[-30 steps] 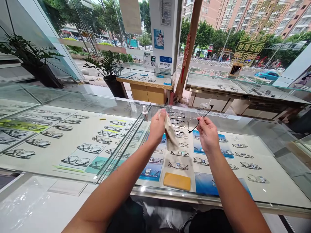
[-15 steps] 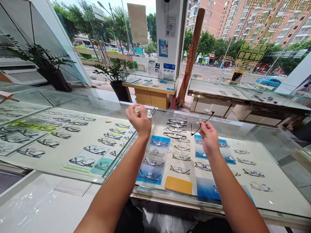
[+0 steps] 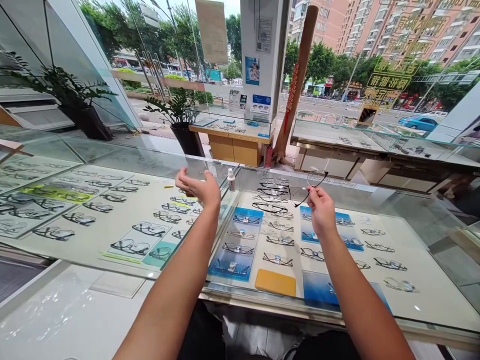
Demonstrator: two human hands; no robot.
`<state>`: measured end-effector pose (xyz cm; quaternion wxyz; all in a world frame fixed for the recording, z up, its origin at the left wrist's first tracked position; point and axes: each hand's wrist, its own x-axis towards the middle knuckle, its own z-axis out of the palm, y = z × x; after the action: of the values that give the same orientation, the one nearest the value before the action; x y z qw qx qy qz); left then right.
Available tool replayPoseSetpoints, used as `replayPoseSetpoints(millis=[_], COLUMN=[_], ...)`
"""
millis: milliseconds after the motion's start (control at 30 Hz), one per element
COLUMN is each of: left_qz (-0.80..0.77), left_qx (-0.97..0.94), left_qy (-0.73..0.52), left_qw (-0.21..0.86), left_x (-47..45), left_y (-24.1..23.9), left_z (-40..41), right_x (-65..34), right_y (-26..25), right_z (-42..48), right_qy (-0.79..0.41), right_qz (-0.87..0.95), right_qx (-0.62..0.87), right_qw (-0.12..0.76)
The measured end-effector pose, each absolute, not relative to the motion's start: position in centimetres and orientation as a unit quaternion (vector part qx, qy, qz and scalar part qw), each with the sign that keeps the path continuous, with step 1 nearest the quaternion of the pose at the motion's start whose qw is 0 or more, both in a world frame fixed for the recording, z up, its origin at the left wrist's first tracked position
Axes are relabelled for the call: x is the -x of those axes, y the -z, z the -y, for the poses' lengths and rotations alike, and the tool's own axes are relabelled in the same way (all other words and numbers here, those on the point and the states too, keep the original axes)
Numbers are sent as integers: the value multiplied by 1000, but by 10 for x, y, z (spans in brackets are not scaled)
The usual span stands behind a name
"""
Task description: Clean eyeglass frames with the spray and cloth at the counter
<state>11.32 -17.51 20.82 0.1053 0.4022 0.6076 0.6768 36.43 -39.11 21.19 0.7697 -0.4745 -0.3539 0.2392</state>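
Note:
My right hand (image 3: 320,210) is raised over the glass display counter (image 3: 412,235) and pinches a pair of thin black-rimmed glasses (image 3: 300,195) by one temple, lenses hanging to the left. My left hand (image 3: 200,189) hovers over the counter's glass seam, just left of a small white dropper bottle (image 3: 231,180). Its fingers are curled toward the left and what they hold is hidden; no cloth shows. Rows of spectacle frames (image 3: 273,235) lie under the glass below both hands.
A yellow pad (image 3: 275,282) lies inside the case near the front edge. A second showcase with more frames (image 3: 75,200) stretches to the left. Beyond stand potted plants (image 3: 180,117), a wooden counter (image 3: 232,142) and another glass case (image 3: 345,135) before the shop window.
My left hand bunched the hanging cloth into a fist, then moved left past the bottle; the cloth is out of sight. My right hand with the glasses has barely moved.

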Motion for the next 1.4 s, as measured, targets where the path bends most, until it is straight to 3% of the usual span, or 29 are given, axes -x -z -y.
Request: replayPoseSetpoints(millis=[100, 200, 333, 500, 667, 967, 1267, 1400], left_qz=[-496, -359, -305, -284, -261, -232, -155, -162], left_qx=[-522, -655, -617, -561, -532, -605, -680, -705], left_qy=[-688, -594, -411, -302, -303, -334, -297, -325], left_qw=[95, 297, 598, 716, 746, 684, 652, 610], left_x=[-134, -163, -192, -195, -193, -191, -191, -192], left_y=[-215, -213, -199, -193, -196, -200, -203, -201], left_z=[204, 235, 259, 265, 265, 266, 271, 270], right_x=[-364, -365, -367, -369, -366, -365, -357, -354], right_y=[-212, -213, -212, -210, -208, -205, -198, -199], right_z=[391, 391, 390, 389, 388, 386, 385, 384], right_qy=[-226, -217, -217, -238, -253, -285, -392, -374], right_qz=[362, 367, 368, 367, 373, 387, 425, 431], right_qx=[487, 494, 491, 490, 498, 501, 482, 497], right_qw=[762, 758, 759, 754, 741, 720, 659, 654])
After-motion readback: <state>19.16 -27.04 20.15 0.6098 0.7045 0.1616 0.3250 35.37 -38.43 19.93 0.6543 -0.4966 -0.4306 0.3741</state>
